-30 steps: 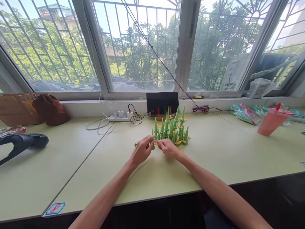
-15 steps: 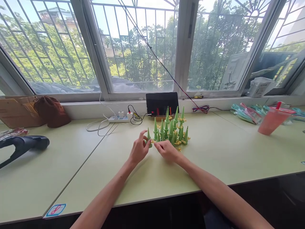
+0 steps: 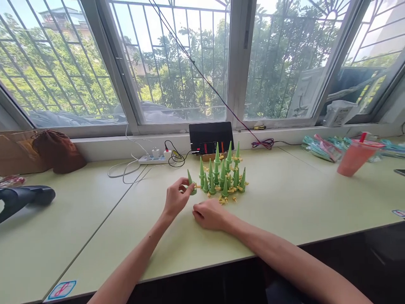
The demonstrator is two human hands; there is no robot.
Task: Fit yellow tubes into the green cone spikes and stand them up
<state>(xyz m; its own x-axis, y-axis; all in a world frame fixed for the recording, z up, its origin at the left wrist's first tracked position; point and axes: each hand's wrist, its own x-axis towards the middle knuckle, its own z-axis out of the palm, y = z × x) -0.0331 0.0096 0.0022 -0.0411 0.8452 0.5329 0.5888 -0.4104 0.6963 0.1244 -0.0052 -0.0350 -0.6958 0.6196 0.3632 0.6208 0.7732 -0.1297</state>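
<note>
My left hand (image 3: 177, 195) pinches a small green cone (image 3: 190, 177) between thumb and fingers, its tip pointing up. A small yellow piece (image 3: 198, 186) sticks out from the cone's right side. Nearer to me, my right hand (image 3: 209, 214) rests on the table as a loose fist, with no object showing in it. Just behind and to the right stands a cluster of green cones (image 3: 222, 173), some taller than others, with yellow pieces jutting from several of them. A few loose yellow pieces (image 3: 234, 199) lie in front of the cluster.
Behind the cones, a black tablet (image 3: 210, 134) leans near the window sill. A power strip (image 3: 155, 159) with cables is at back left. To the right are a red drink cup (image 3: 359, 157) and plastic bags (image 3: 321, 147). A brown pouch (image 3: 59, 152) sits far left.
My right hand has left the yellow piece on the cone and drawn back toward me onto the table. My left hand still holds the cone. The whole view has shifted slightly.
</note>
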